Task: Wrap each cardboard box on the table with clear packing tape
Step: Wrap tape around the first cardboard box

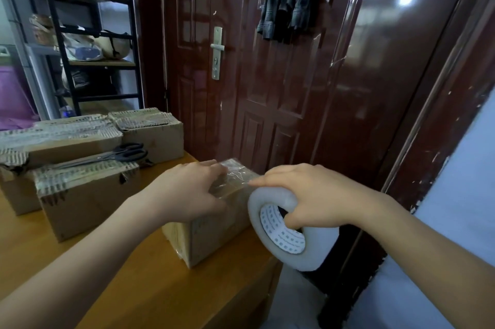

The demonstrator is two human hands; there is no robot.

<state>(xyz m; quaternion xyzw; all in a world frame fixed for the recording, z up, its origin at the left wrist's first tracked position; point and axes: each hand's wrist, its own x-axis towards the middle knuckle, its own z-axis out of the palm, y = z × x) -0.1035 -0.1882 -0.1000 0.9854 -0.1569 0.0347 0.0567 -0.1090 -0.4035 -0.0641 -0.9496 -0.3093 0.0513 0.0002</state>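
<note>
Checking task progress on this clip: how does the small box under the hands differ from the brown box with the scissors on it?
The small brown cardboard box under the hands has clear tape freshly stretched over its top; the brown cardboard box carrying the black scissors shows torn, ragged top edges. The first is steadied by the left hand; the second lies untouched. The first sits at the wooden table edge. Both are cardboard.
</note>
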